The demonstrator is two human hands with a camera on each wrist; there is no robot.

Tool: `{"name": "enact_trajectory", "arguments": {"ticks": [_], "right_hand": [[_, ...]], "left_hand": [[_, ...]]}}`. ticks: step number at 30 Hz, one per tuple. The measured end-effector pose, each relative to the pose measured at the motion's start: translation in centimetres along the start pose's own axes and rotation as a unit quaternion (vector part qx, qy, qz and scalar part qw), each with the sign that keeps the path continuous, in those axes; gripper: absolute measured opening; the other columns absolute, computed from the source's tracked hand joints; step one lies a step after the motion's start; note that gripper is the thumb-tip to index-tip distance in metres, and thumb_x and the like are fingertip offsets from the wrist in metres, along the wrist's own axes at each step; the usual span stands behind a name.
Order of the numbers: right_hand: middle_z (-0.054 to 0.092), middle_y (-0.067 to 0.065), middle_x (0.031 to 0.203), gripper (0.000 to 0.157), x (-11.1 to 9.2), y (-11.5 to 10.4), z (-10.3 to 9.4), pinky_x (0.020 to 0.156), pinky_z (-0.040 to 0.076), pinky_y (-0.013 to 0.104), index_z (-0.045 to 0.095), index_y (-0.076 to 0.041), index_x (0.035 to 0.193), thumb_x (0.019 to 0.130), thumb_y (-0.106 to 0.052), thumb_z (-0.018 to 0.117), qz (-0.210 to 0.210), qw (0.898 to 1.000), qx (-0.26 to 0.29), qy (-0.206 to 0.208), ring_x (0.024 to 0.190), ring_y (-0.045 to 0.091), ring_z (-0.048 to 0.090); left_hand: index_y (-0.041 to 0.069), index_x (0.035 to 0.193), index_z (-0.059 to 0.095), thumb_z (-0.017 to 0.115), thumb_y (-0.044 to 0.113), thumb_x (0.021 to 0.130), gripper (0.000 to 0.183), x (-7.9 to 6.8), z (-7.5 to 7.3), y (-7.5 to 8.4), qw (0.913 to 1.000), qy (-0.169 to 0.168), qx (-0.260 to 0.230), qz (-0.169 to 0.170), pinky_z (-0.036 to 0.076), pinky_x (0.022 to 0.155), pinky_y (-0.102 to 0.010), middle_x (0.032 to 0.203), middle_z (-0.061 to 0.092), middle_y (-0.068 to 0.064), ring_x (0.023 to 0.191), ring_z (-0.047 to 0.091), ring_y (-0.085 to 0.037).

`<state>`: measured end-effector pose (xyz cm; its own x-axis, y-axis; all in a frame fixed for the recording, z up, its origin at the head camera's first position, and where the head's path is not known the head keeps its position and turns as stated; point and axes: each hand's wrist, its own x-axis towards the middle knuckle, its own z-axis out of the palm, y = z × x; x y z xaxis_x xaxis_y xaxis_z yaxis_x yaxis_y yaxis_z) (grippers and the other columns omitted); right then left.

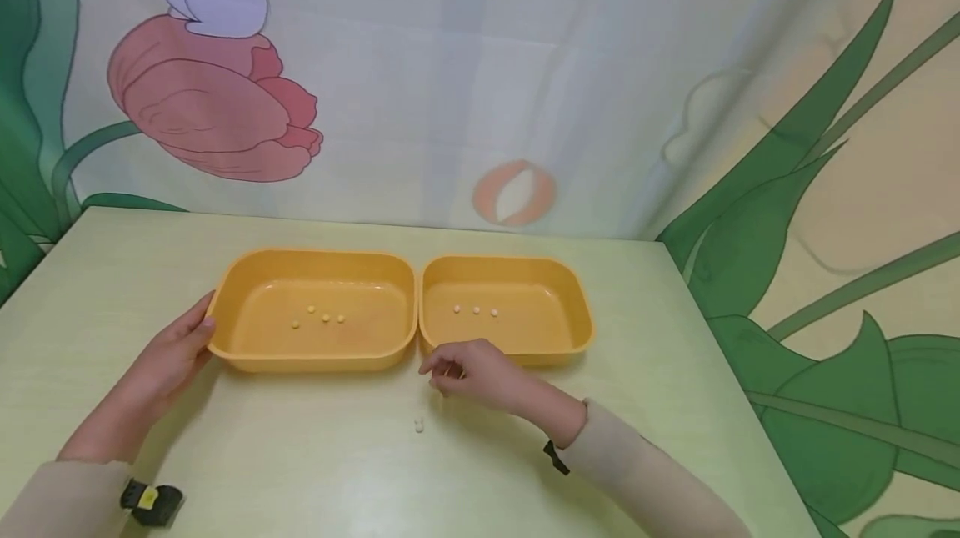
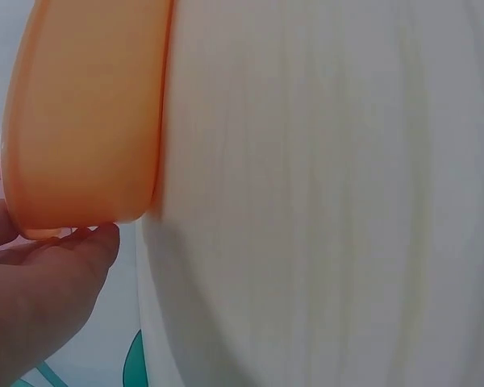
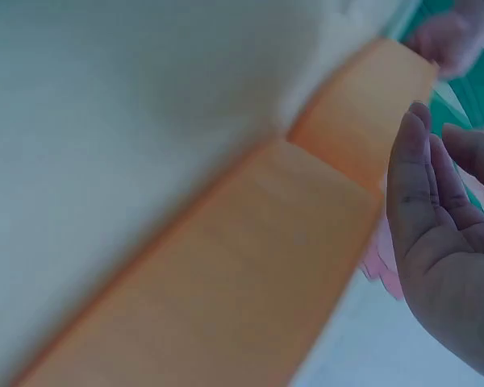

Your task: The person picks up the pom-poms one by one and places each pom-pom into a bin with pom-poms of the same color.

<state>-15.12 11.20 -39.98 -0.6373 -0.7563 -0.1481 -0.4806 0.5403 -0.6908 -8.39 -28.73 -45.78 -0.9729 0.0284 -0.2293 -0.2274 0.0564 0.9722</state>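
My left hand (image 1: 171, 356) grips the left end of the larger yellow-orange tray (image 1: 315, 363), with the thumb at its rim; the left wrist view shows the fingers around the tray's end. Several small pale tablets (image 1: 326, 319) lie in this tray. Three whitish tablets (image 1: 476, 311) sit in a row in the smaller tray (image 1: 517, 348), which stands side by side with the larger one. Just in front of the smaller tray's near left corner, my right hand (image 1: 480, 375) hovers with loosely bent fingers, nothing visible between them. Two small white tablets (image 1: 419, 424) lie on the table nearer to me.
Both trays stand on a pale yellow-green table (image 1: 337, 471). Behind the table's far edge hangs a printed curtain (image 1: 390, 104) with flowers and leaves, which continues down the right side. Black straps (image 1: 152, 503) are worn at the wrists.
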Motion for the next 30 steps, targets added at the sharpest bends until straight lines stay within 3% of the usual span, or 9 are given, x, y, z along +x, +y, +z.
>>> {"name": "enact_trajectory", "arguments": {"ticks": [4, 6, 9, 12, 15, 23, 26, 29, 30], "right_hand": [[0.075, 0.004, 0.095, 0.019, 0.4, 0.8, 1.1, 0.073, 0.052, 0.014, 0.074, -0.006, 0.113, 0.097, -0.004, 0.064, 0.015, 0.999, -0.031, -0.036, 0.082, 0.005, 0.062], [0.075, 0.004, 0.095, 0.018, 0.6, 1.0, 1.5, 0.074, 0.052, 0.014, 0.074, -0.007, 0.112, 0.096, -0.003, 0.066, 0.025, 0.998, -0.040, -0.053, 0.082, 0.006, 0.062], [0.074, 0.002, 0.095, 0.018, 0.9, 1.3, 2.1, 0.077, 0.053, 0.013, 0.075, -0.009, 0.111, 0.095, -0.003, 0.068, 0.030, 0.995, -0.055, -0.076, 0.083, 0.003, 0.061], [0.075, 0.001, 0.096, 0.019, 1.2, 1.3, 2.5, 0.079, 0.052, 0.013, 0.074, -0.010, 0.111, 0.095, -0.003, 0.069, 0.018, 0.993, -0.071, -0.091, 0.083, 0.000, 0.059], [0.073, 0.001, 0.094, 0.019, 1.6, 1.3, 2.8, 0.077, 0.049, 0.011, 0.074, -0.011, 0.110, 0.094, -0.003, 0.069, 0.002, 0.991, -0.091, -0.100, 0.081, -0.001, 0.054], [0.068, 0.000, 0.086, 0.011, 2.0, 1.1, 3.6, 0.069, 0.042, 0.010, 0.076, -0.010, 0.100, 0.094, -0.003, 0.069, -0.029, 0.985, -0.137, -0.098, 0.076, 0.000, 0.048], [0.068, -0.002, 0.085, 0.010, 2.0, 1.0, 3.7, 0.069, 0.042, 0.010, 0.076, -0.011, 0.097, 0.095, -0.006, 0.068, -0.031, 0.984, -0.147, -0.094, 0.075, 0.000, 0.048], [0.065, -0.004, 0.083, 0.013, 1.9, 0.9, 3.6, 0.069, 0.042, 0.010, 0.076, -0.011, 0.100, 0.094, -0.003, 0.068, -0.034, 0.984, -0.146, -0.097, 0.075, 0.000, 0.048], [0.064, -0.004, 0.083, 0.015, 1.9, 0.9, 3.5, 0.069, 0.041, 0.010, 0.076, -0.011, 0.102, 0.094, -0.002, 0.068, -0.036, 0.984, -0.144, -0.100, 0.075, 0.000, 0.047]], "left_hand": [[0.010, 0.161, -0.015, 0.029, 0.041, 0.111, 0.073, 0.0, -0.2, -0.1, 1.0000, -0.001, -0.006, -0.001, 0.005, 0.130, -0.029, 0.169, -0.021, -0.012, 0.155, 0.006, 0.005], [0.011, 0.161, -0.015, 0.029, 0.042, 0.111, 0.073, 0.0, -0.3, -0.2, 1.0000, -0.001, -0.004, -0.003, 0.004, 0.130, -0.031, 0.169, -0.021, -0.011, 0.158, 0.001, -0.003], [0.010, 0.161, -0.015, 0.030, 0.041, 0.111, 0.074, 0.0, -0.3, -0.3, 1.0000, -0.001, -0.006, 0.000, 0.005, 0.130, -0.029, 0.169, -0.021, -0.011, 0.149, 0.016, 0.014], [0.008, 0.161, -0.013, 0.031, 0.040, 0.111, 0.074, 0.0, -0.3, -0.4, 0.9998, -0.001, -0.015, 0.010, 0.006, 0.130, -0.025, 0.169, -0.020, -0.012, 0.124, 0.034, 0.032], [0.007, 0.161, -0.012, 0.032, 0.039, 0.112, 0.074, 0.0, -0.3, -0.4, 0.9998, -0.001, -0.014, 0.017, 0.007, 0.130, -0.023, 0.169, -0.019, -0.012, 0.110, 0.039, 0.036], [0.009, 0.161, -0.013, 0.030, 0.042, 0.111, 0.074, 0.0, -0.2, -0.2, 1.0000, -0.001, -0.001, 0.003, 0.007, 0.130, -0.026, 0.170, -0.020, -0.010, 0.124, 0.032, 0.033], [0.010, 0.161, -0.014, 0.030, 0.043, 0.111, 0.074, 0.0, -0.1, -0.1, 1.0000, -0.001, -0.003, -0.002, 0.006, 0.131, -0.026, 0.170, -0.020, -0.009, 0.148, 0.016, 0.016], [0.011, 0.161, -0.014, 0.029, 0.042, 0.111, 0.073, 0.0, -0.1, 0.0, 1.0000, -0.004, -0.003, -0.004, 0.005, 0.131, -0.027, 0.170, -0.021, -0.008, 0.159, -0.002, -0.006], [0.011, 0.161, -0.014, 0.029, 0.042, 0.111, 0.073, 0.0, -0.1, 0.0, 1.0000, -0.005, -0.001, -0.003, 0.006, 0.131, -0.027, 0.170, -0.021, -0.008, 0.157, 0.004, 0.002]]}}
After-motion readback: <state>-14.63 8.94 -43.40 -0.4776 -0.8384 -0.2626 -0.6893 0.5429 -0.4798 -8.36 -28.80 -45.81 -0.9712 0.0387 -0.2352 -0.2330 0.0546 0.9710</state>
